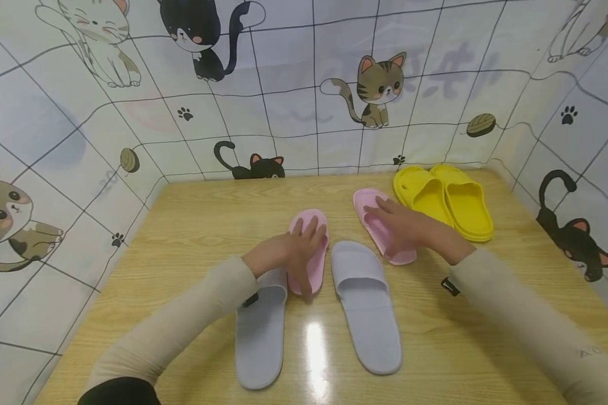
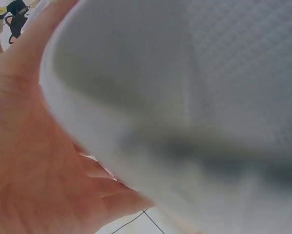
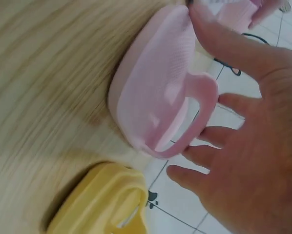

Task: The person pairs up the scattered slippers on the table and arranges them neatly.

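My left hand (image 1: pixel 298 250), fingers spread, lies over a small pink slipper (image 1: pixel 316 269) in the head view. A grey slipper (image 1: pixel 260 349) sits just left of it, its strap partly hidden under my wrist. That grey slipper (image 2: pixel 160 63) fills most of the left wrist view, blurred, with my palm (image 2: pixel 33 146) beside it. Over the other pink slipper (image 1: pixel 366 198), which lies slanted, my right hand (image 1: pixel 399 222) spreads its fingers. In the right wrist view the thumb reaches that pink slipper's end (image 3: pixel 177 29), and the fingers extend along its strap (image 3: pixel 204 112).
A second grey slipper (image 1: pixel 370 323) lies between the hands, nearer me. Yellow slippers (image 1: pixel 468 205) stand side by side at the back right, close to my right hand. A cat-print sheet (image 1: pixel 289 112) encloses the wooden table (image 1: pixel 197 225) at the back and sides.
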Demonstrator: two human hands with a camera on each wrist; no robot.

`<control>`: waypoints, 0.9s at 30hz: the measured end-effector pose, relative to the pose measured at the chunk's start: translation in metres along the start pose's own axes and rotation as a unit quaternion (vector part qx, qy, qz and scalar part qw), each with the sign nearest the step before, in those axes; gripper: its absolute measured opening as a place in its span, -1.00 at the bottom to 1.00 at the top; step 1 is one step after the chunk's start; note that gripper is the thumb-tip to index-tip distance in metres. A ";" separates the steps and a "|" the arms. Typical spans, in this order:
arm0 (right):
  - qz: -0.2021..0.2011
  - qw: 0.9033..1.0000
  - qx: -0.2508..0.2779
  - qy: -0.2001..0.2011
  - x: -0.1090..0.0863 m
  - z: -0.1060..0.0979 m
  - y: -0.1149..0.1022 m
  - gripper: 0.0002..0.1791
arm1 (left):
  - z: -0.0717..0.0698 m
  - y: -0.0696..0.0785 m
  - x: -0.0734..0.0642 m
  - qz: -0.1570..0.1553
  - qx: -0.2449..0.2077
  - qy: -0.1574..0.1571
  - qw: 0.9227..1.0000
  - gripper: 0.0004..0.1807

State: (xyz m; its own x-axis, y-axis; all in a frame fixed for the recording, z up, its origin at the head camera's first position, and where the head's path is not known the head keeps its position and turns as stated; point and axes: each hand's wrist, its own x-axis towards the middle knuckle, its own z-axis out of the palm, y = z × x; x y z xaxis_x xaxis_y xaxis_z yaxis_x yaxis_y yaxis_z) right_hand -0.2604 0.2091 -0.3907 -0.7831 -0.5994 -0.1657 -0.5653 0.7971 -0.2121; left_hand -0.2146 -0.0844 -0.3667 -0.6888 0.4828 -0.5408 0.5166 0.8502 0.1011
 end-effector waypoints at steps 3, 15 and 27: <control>0.006 0.999 -0.024 -0.035 -0.012 0.000 -0.005 0.46 | -0.004 -0.001 0.002 0.000 0.003 -0.007 1.000 0.75; 0.000 0.999 -0.027 -0.041 -0.004 0.001 -0.004 0.54 | -0.015 -0.008 0.015 -0.006 0.020 -0.021 1.000 0.74; 0.035 0.998 -0.002 -0.049 0.024 -0.001 0.009 0.60 | -0.033 -0.011 0.038 0.013 0.052 -0.012 0.998 0.70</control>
State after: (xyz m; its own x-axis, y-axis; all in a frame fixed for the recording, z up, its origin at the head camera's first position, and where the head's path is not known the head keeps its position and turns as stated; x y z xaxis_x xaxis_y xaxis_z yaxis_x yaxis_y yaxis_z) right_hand -0.2843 0.2024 -0.3951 -0.7912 -0.5470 -0.2735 -0.5121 0.8370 -0.1926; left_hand -0.2631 -0.0687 -0.3608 -0.6624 0.4980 -0.5597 0.5853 0.8103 0.0283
